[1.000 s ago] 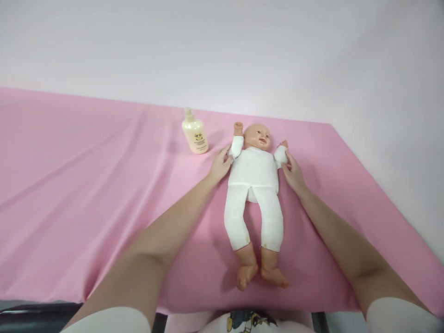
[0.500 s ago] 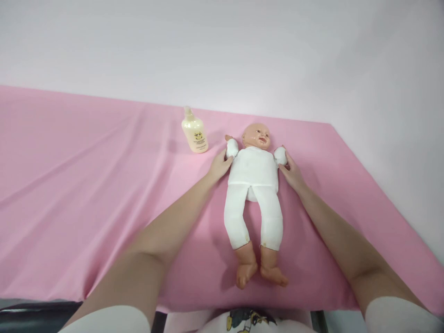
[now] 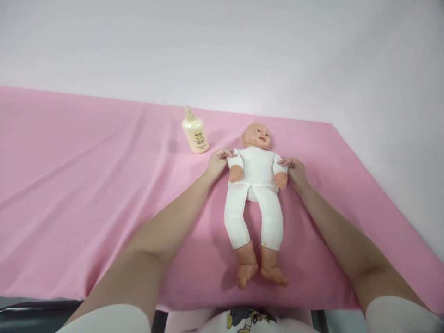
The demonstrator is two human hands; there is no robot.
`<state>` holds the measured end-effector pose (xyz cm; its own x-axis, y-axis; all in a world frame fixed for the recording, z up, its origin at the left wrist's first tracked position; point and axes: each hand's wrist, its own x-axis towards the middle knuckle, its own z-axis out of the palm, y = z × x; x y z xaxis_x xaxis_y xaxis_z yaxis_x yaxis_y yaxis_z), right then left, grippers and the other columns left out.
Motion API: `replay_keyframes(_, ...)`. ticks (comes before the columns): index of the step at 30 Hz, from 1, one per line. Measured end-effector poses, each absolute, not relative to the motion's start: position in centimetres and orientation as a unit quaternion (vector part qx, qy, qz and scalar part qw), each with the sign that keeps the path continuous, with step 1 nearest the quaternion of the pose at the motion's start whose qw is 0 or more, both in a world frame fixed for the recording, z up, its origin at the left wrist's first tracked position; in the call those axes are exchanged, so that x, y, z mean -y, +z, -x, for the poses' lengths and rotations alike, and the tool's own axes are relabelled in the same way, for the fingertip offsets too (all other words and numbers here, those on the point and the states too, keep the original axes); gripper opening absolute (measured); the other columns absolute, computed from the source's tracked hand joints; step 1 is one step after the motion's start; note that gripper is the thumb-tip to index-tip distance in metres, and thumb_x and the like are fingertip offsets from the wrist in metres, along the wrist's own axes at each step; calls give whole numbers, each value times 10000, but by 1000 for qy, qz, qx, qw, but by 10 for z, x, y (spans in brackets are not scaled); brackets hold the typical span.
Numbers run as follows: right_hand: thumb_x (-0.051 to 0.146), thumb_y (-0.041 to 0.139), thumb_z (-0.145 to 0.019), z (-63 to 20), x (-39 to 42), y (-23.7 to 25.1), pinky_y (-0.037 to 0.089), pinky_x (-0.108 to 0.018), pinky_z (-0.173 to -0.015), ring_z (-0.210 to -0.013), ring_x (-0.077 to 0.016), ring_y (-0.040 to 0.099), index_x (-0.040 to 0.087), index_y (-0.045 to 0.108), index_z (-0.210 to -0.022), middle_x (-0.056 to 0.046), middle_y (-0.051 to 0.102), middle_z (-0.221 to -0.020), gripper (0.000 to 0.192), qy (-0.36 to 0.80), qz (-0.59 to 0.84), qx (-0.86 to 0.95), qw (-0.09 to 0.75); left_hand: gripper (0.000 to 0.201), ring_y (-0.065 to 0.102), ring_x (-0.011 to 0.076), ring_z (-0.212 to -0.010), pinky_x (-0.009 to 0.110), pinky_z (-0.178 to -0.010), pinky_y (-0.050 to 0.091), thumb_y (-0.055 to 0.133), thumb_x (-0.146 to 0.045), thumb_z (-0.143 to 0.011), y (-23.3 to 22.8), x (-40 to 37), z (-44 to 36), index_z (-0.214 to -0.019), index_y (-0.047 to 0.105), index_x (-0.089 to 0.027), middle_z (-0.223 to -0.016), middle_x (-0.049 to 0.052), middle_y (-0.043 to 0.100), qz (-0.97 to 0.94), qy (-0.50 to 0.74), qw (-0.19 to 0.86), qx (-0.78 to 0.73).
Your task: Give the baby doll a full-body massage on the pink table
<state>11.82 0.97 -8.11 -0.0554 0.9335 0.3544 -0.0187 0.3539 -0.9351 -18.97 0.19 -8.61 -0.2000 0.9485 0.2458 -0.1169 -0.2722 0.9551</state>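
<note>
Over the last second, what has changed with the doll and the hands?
Both hands, left hand and right hand, swung the doll's arms from raised beside its head down to its sides, gripping at the shoulders throughout. The doll's body and legs, the lotion bottle and the pink cloth stayed put.

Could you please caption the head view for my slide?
Both hands, left hand and right hand, touch a doll on pink cloth.

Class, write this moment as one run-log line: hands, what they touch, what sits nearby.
left hand: on doll's sleeve | right hand: on other sleeve | baby doll: face-up on pink cloth | lotion bottle: upright, untouched
</note>
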Motion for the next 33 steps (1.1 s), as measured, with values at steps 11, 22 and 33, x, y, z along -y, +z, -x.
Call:
replay_keyframes(11, 273, 608, -641, -119, -10, -81, 537, -481, -1028, -953, -232, 702, 267, 601, -667, -21, 749, -853, 28, 396, 385, 590, 589, 194, 692, 252, -1072, 433, -1036, 508, 649, -65, -617, -79, 6, 185, -682, 533, -206, -847, 35, 724, -495, 614, 405, -462)
replay_keyframes(22, 391, 666, -789, -121, -8, -76, 581, -430, -981, -1104, -236, 688, 298, 544, -1165, -38, 714, -1180, 406, 380, 430, 554, 603, 432, 641, 219, -1051, 330, -880, 504, 671, -155, -695, -86, 1, 190, -1107, 568, -232, -1085, 38, 672, -544, 581, 360, -486)
replay_keyframes(33, 573, 659, -832, -126, -12, -86, 476, -562, -1165, -1333, -330, 598, 231, 622, -1372, -147, 613, -1472, 641, 325, 502, 628, 498, 399, 649, 228, -1023, 416, -1031, 518, 607, -230, -869, -84, 7, 194, -1259, 684, -207, -1240, 109, 610, -582, 515, 225, -588)
